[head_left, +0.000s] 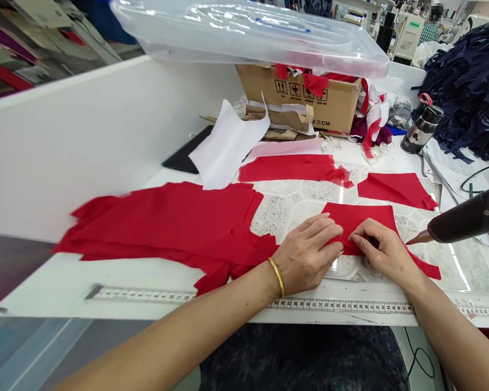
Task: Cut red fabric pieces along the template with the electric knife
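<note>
Left hand [305, 254], right hand [385, 252]: close together, not quite touching, fingers pressing flat on a red fabric piece [358, 222], not gripping. Adjacent: hot-air gun [468, 217], nozzle near the cloth; lingering heat could scorch it. Tape measure [338, 306] along table edge [228, 314].

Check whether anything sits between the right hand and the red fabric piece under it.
Nothing does: the right hand rests directly on the red fabric piece, as does the left hand. The black blower nozzle ends to the right of the hand, not between.
</note>
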A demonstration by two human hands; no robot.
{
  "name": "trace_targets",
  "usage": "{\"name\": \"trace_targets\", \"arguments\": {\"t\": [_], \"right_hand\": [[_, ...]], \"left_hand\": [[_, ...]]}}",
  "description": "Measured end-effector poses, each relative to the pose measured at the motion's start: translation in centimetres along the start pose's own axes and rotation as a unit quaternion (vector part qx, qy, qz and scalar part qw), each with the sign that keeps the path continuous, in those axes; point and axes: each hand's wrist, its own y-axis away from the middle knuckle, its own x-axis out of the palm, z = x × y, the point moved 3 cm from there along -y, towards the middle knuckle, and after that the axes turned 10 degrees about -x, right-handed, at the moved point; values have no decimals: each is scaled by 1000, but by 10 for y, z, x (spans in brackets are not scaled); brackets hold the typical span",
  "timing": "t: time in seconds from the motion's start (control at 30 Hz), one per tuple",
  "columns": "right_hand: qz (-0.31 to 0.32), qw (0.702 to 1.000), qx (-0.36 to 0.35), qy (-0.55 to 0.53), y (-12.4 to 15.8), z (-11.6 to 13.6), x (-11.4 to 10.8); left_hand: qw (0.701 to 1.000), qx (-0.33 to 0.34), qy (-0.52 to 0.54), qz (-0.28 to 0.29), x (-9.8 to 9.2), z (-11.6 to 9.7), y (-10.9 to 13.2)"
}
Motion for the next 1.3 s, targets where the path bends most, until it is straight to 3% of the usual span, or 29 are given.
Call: {"name": "trace_targets", "arguments": {"t": [0.2, 0.4, 0.5, 0.6, 0.73, 0.77, 0.8, 0.9, 1.03, 1.13, 1.3], "right_hand": [[-15, 998, -47, 43, 6, 10, -4], [-1, 987, -101, 122, 17, 15, -2], [-33, 980, -148, 132, 26, 22, -3], [-161, 953, -199, 165, 37, 29, -16], [-434, 845, -226, 216, 49, 33, -54], [-475, 827, -227, 194, 47, 31, -65], [-491, 829, -216, 159, 43, 29, -74], [-441, 878, -179, 46, 19, 26, -91], [-356, 924, -132, -38, -6, 28, -87], [-340, 931, -121, -53, -12, 36, -73], [-353, 914, -171, -102, -10, 60, -42]], "left_hand": [[1000, -9, 13, 7, -2, 4, 3], [995, 31, -4, 90, 2, 7, 14], [994, 36, -6, 99, 9, 10, 24], [995, 28, 0, 100, 17, 13, 31], [996, 29, 15, 87, 21, 15, 32], [996, 30, 17, 85, 20, 15, 31], [996, 31, 17, 84, 20, 16, 31], [996, 32, 13, 86, 21, 17, 31], [997, 24, 14, 77, 23, 19, 32], [997, 22, 12, 78, 24, 19, 32], [996, 30, 10, 77, 26, 18, 32]]}}
